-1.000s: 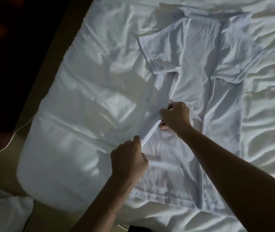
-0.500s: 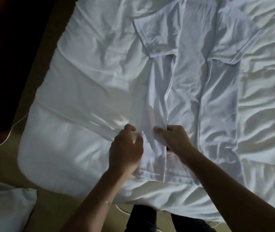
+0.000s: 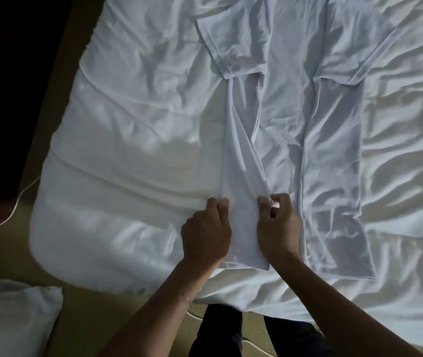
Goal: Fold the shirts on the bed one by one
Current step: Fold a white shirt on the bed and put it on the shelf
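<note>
Two hands now sit side by side on the near end of the shirt (image 3: 290, 130), where a second ago they were staggered: the right hand (image 3: 278, 229) reached further up the body and the left hand (image 3: 206, 231) pinched a raised edge closer to the hem. Both have since slid down toward the person, and the left side panel, then lifted and slanting, now lies as a narrow flat strip folded inward along the shirt's length. The left hand's grip is closed on the strip's outer edge, thumb and fingers together on cloth; the right hand's grip is curled with the fingertips (image 3: 263, 202) pressed onto the strip's inner edge, though whether it pinches the fabric or only presses on it I cannot tell.

The shirt lies spread on the bed (image 3: 133, 140), collar end away, hem nearest the person. Its left sleeve (image 3: 231, 45) sticks out flat past the top of the strip; the right sleeve (image 3: 354, 47) and right side are unfolded.

By my reading, the first lengthwise fold is nearly set and being smoothed toward the hem. Left to do: that left sleeve, the matching right-side fold, then the crosswise folds. A pillow (image 3: 12, 315) lies off the bed's corner, bottom left; no other shirt is plainly visible.
</note>
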A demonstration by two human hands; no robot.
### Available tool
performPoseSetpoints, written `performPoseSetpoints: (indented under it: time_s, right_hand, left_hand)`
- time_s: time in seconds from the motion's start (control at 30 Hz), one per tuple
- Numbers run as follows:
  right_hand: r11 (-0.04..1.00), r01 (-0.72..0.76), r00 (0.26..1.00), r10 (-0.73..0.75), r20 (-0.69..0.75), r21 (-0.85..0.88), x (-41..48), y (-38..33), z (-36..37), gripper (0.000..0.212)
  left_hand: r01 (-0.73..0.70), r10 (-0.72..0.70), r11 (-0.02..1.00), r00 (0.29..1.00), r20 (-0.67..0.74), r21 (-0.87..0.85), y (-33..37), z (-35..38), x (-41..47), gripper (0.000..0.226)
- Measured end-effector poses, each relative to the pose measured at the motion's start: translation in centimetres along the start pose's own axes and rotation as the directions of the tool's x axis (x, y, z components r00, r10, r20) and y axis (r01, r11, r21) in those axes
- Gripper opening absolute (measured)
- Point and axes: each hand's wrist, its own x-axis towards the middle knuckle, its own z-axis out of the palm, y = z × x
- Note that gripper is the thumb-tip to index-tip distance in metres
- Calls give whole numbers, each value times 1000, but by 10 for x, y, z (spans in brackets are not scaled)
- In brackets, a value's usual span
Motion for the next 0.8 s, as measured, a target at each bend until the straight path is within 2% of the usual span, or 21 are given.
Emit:
performPoseSetpoints:
  time_s: [0.17, 0.27, 0.37, 0.43, 0.57, 0.7, 0.8]
  right_hand:
    - [997, 44, 999, -45, -5, -69, 2, 14, -11, 8]
    - [967, 127, 992, -118, 54, -223, -3, 16, -13, 19]
    - [804, 289, 950, -308, 52, -520, -7, 7, -17, 41]
    - [699, 377, 895, -444, 45, -608, -4, 4, -15, 51]
    - [493, 556, 817, -472, 331, -669, 11, 25, -1, 68]
    - [491, 538, 839, -389, 380, -685, 18, 43, 3, 77]
    - [530, 547, 830, -441, 340, -648, 17, 40, 0, 75]
  left_hand:
    - [-18, 16, 1000, 997, 78, 16, 0, 3, 0, 35]
    - [-43, 41, 998, 998, 45, 54, 0, 7, 0, 38]
    - [-23, 23, 1000, 999, 47, 15, 4, 4, 2, 53]
    - [-52, 51, 998, 998, 33, 20, 5, 5, 6, 52]
    - [-63, 55, 995, 995, 87, 82, 6, 8, 16, 37]
    - [-55, 48, 995, 995, 90, 84, 4, 5, 19, 31]
    - [-41, 39, 999, 998, 48, 27, 3, 0, 30, 28]
